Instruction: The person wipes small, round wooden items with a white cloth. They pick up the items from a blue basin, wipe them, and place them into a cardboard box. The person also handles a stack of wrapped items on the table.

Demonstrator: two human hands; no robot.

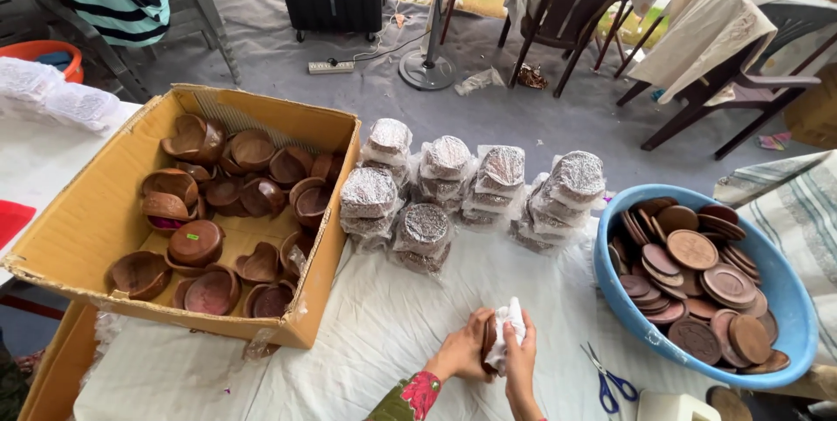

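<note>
A: Where does the wooden disc (490,342) sit relative to the person's fingers?

B: It stands on edge between the two hands. The left hand (462,353) cups it from the left, fingers curled round its rim; the right hand (520,358) presses a crumpled white wrapping (506,325) against its other face, fingers closed on the wrapping. Both hands hold it just above the white tablecloth (384,334), near the table's front edge.

A: Which way does it point?

B: Its flat faces look left and right, so only the thin brown edge shows, running roughly up and down. More than that cannot be told.

A: And the packages around?

B: Beyond the hands stand stacks of wrapped bundles (462,190), round, in shiny clear film, in a row across the middle of the table. To the left is an open cardboard box (96,212) of brown wooden bowls (196,242), some heart-shaped. To the right a blue basin (785,295) holds loose round wooden discs (693,251). Blue-handled scissors (610,379) lie just right of the right hand.
</note>
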